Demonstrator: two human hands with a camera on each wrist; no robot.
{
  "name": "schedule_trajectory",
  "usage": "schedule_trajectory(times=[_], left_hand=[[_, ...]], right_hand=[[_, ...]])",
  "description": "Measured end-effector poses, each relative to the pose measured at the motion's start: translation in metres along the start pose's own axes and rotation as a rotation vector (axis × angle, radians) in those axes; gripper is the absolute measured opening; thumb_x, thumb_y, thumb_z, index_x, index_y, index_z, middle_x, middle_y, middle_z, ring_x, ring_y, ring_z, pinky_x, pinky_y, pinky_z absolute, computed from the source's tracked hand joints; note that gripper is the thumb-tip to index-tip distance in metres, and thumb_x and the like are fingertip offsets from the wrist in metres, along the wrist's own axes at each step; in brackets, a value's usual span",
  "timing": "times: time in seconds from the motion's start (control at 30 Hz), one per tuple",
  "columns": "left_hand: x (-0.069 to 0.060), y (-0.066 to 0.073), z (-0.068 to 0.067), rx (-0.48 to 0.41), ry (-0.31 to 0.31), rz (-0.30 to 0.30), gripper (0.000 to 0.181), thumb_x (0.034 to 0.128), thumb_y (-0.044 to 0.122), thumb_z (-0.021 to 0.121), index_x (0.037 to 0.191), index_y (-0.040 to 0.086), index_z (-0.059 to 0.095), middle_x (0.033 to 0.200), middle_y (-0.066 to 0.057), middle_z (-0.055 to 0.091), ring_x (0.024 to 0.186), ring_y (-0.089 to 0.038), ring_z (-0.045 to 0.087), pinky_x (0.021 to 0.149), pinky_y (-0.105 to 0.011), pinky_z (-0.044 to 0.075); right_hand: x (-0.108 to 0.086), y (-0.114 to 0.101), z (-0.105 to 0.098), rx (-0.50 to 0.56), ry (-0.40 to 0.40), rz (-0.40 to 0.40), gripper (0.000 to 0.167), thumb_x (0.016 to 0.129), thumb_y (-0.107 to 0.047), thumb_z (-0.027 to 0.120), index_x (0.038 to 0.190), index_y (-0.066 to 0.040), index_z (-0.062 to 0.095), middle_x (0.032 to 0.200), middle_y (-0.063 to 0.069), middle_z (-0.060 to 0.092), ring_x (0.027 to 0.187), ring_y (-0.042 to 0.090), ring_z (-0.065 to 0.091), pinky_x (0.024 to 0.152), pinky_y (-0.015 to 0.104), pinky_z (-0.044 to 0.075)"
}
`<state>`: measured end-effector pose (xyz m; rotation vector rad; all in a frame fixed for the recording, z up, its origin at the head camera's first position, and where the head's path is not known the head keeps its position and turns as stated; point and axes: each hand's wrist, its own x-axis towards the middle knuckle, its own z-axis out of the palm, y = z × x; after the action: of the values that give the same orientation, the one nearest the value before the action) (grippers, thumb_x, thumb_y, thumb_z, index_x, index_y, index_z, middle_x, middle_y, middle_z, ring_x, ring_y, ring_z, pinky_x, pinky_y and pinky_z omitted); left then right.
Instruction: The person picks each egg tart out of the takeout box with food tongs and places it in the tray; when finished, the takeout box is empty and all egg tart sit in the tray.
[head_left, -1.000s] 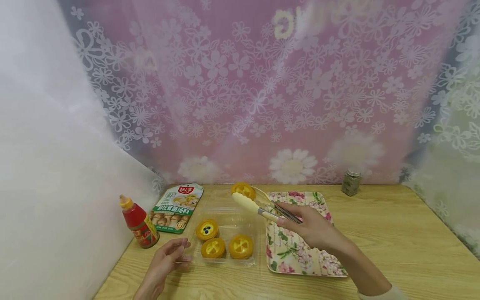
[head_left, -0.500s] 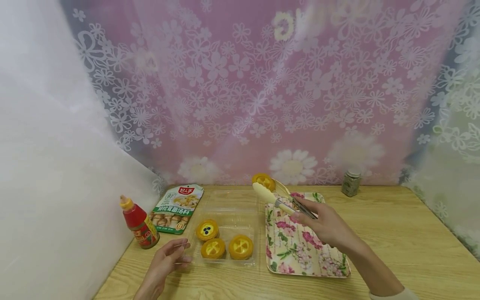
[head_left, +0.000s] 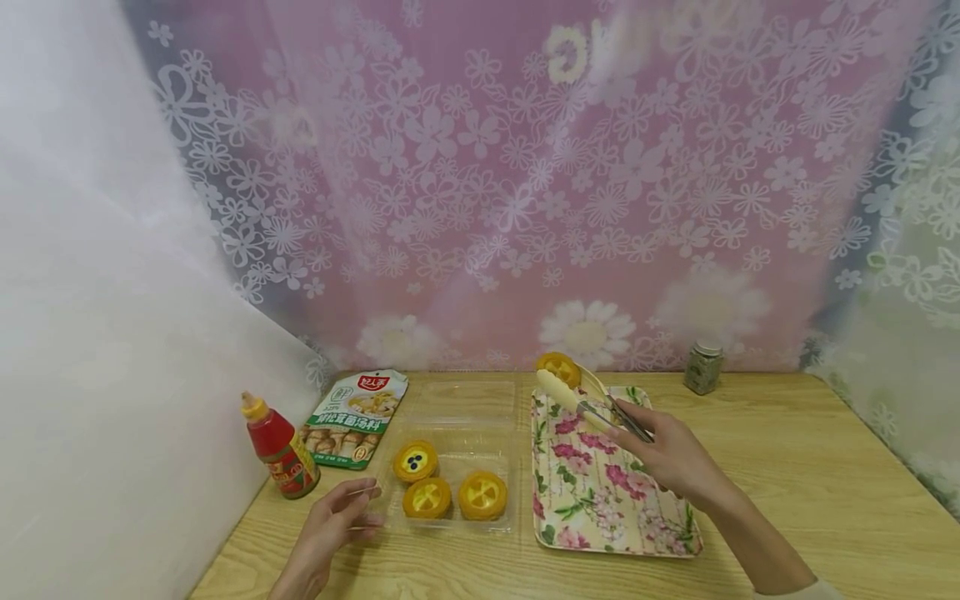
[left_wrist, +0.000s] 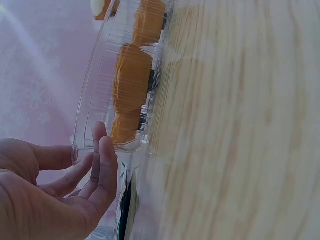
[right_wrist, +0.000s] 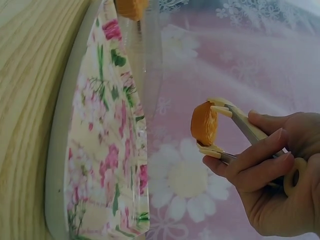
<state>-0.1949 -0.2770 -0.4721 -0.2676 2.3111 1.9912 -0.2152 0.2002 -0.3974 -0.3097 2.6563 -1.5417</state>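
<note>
My right hand (head_left: pixel 672 460) grips a pair of tongs (head_left: pixel 573 398) with cream tips. Held between those tips is an egg tart (head_left: pixel 558 367), raised above the far left part of a floral tray (head_left: pixel 600 500); the right wrist view shows the tart (right_wrist: pixel 204 123) clear of the tray (right_wrist: pixel 107 135). My left hand (head_left: pixel 327 533) pinches the near left edge of a clear plastic box (head_left: pixel 480 446), thumb at its rim (left_wrist: pixel 75 154). Inside the box sit a tart with dark berries (head_left: pixel 416 462) and two tarts with a cross pattern, one at the left (head_left: pixel 427 498) and one at the right (head_left: pixel 483 496).
A red sauce bottle (head_left: pixel 281 450) with a yellow cap stands at the left. Behind it lies a green and white food pouch (head_left: pixel 356 418). Toward the back right is a small glass jar (head_left: pixel 702 368). The box's open lid (head_left: pixel 465 402) lies toward the floral curtain (head_left: pixel 517 183).
My right hand has carried the tart in the tongs to the right, from over the box's lid to over the tray, and it now dips slightly. My left hand stays on the box.
</note>
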Motion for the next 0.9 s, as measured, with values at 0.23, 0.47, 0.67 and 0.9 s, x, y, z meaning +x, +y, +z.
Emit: schedule_trajectory(times=[0.23, 0.47, 0.67, 0.9], left_hand=[[0.001, -0.001, -0.001, 0.002, -0.007, -0.003, 0.043, 0.1098, 0.018, 0.055, 0.146, -0.006, 0.052, 0.136, -0.027, 0.063, 0.096, -0.033, 0.074, 0.081, -0.043, 0.063], [0.0, -0.001, -0.002, -0.001, -0.025, 0.009, 0.042, 0.1097, 0.017, 0.055, 0.145, -0.006, 0.052, 0.135, -0.026, 0.064, 0.096, -0.032, 0.074, 0.081, -0.04, 0.064], [0.0, -0.001, -0.002, -0.004, -0.033, 0.013, 0.043, 0.1095, 0.017, 0.055, 0.146, -0.005, 0.052, 0.135, -0.025, 0.064, 0.097, -0.033, 0.074, 0.08, -0.039, 0.064], [0.001, -0.002, -0.003, -0.005, -0.028, 0.011, 0.044, 0.1093, 0.019, 0.056, 0.146, -0.005, 0.052, 0.135, -0.024, 0.065, 0.097, -0.033, 0.074, 0.08, -0.04, 0.064]], right_hand=[[0.002, 0.014, 0.001, -0.027, 0.016, 0.028, 0.074, 0.106, -0.04, 0.061, 0.162, -0.002, 0.032, 0.152, 0.039, 0.041, 0.039, 0.008, 0.024, 0.035, 0.028, 0.034], [0.007, 0.027, 0.005, -0.043, 0.02, 0.042, 0.072, 0.107, -0.038, 0.061, 0.161, 0.0, 0.033, 0.148, 0.041, 0.045, 0.04, 0.009, 0.026, 0.035, 0.028, 0.036], [0.011, 0.036, 0.008, -0.071, 0.03, 0.041, 0.069, 0.107, -0.032, 0.06, 0.161, 0.002, 0.033, 0.116, 0.036, 0.068, 0.04, 0.008, 0.028, 0.035, 0.026, 0.037], [0.012, 0.04, 0.011, -0.085, 0.015, 0.08, 0.069, 0.106, -0.034, 0.062, 0.16, -0.001, 0.035, 0.066, 0.008, 0.061, 0.039, 0.009, 0.028, 0.035, 0.025, 0.036]])
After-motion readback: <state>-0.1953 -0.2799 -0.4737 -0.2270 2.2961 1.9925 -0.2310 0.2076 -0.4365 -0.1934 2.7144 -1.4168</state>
